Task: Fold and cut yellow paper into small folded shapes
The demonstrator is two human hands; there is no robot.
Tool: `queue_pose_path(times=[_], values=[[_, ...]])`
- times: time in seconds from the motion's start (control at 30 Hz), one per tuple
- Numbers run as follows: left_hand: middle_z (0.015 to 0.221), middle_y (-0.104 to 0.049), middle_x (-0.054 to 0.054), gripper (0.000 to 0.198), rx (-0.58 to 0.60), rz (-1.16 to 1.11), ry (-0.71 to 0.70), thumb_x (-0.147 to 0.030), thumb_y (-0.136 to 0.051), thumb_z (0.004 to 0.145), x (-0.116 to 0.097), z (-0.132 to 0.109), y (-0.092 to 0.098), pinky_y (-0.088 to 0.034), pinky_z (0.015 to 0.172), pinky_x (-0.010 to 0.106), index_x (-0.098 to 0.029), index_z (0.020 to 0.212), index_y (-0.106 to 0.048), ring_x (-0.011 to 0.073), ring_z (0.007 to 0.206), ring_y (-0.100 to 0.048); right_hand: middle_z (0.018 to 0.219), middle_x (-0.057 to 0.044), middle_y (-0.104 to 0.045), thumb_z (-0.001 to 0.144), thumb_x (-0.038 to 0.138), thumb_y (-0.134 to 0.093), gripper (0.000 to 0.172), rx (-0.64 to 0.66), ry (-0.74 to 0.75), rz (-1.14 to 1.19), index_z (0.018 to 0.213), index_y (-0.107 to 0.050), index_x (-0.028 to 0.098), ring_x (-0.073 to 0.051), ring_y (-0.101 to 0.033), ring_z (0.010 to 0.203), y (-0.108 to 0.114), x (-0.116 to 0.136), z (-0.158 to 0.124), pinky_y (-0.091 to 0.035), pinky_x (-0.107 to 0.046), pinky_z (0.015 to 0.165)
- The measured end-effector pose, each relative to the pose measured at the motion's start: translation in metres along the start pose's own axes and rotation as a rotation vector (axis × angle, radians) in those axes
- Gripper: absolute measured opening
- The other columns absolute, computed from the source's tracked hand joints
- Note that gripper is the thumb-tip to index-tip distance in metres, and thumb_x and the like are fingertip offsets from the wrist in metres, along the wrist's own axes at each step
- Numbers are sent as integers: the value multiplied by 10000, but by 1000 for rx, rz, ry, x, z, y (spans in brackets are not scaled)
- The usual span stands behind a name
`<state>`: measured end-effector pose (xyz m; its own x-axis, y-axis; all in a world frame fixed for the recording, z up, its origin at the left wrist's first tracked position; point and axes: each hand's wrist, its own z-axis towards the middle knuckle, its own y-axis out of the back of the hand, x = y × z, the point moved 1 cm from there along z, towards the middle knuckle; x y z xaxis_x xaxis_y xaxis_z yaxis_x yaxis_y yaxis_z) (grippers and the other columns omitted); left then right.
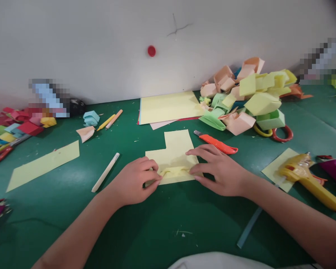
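The thumb and forefinger of the left hand (137, 181) were closed on the left end of a crinkled yellow band (175, 172); those of the right hand (224, 173) were narrowed on its other end, the upper fingers spread, apparently so that the band was kept straight and the paper steadied. Whether it was a fold or a separate strip could not be told. Beneath it, a stepped pale yellow sheet (179, 145) was laid flat mid-desk (145, 231). From that sheet, an orange utility knife (218, 144) was placed at two o'clock, perhaps for easy reach, and a slim white stick (105, 172) at nine. At twelve, a paper stack (170, 106) was set by the wall (106, 48); between one and two, folded paper boxes (264, 102) were heaped, probably out of the way. At three, a yellow glue gun (313, 185) was rested partly on a yellow card (273, 170), perhaps as protection.
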<state>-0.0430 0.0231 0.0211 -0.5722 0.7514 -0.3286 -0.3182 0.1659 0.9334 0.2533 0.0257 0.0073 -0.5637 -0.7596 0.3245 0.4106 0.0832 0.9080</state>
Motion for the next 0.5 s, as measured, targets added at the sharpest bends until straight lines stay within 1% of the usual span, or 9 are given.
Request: queue_pose_path(times=[0.07,0.13,0.2,0.3,0.4,0.47,0.5], values=[[968,-662,49,165,-8,3,21,-249,-537,974,0,2,-6,-464,789,339,-200,942,-691,191,889,-598,1401,-104,-561,956,321,-593,231,-11,-22,-14,1120,-727,229,-327,-470,1245,-5,1,1,-444,-569,1038],[961,-663,49,146,-3,12,61,-286,-540,978,-1,4,-12,-463,773,342,-189,964,-649,201,879,-598,1407,-112,-558,964,347,-596,290,-22,-40,-29,1209,-692,225,-330,-471,1234,-10,2,3,-446,-576,1039],[948,-656,45,152,-1,2,110,-319,-544,977,-2,5,-17,-458,736,330,-189,1003,-618,202,858,-594,1401,-102,-561,971,354,-595,291,-43,-66,-20,1221,-685,236,-325,-476,1221,-16,4,5,-451,-566,1038],[914,-642,29,189,-2,-52,204,-366,-529,982,-5,7,-21,-446,694,309,-202,1053,-589,192,818,-590,1354,-77,-587,962,325,-620,183,-91,-154,53,1097,-714,247,-311,-478,1208,-24,7,8,-462,-529,1036],[867,-631,7,235,-25,-133,338,-389,-541,970,-8,8,-23,-429,657,289,-214,1124,-568,179,773,-589,1321,-66,-596,926,242,-660,48,-116,-219,149,936,-707,243,-310,-476,1197,-29,9,11,-481,-513,1006],[815,-623,-9,243,-31,-178,389,-389,-555,960,-10,10,-24,-413,639,282,-223,1136,-582,174,740,-583,1312,-62,-593,909,182,-660,74,-118,-221,195,883,-692,243,-309,-474,1189,-30,9,11,-491,-502,974],[788,-619,-14,216,-28,-191,391,-386,-561,956,-10,11,-24,-405,637,282,-228,1097,-605,171,726,-577,1308,-59,-592,904,160,-652,99,-119,-215,210,866,-686,244,-308,-472,1188,-30,10,11,-493,-493,961]])
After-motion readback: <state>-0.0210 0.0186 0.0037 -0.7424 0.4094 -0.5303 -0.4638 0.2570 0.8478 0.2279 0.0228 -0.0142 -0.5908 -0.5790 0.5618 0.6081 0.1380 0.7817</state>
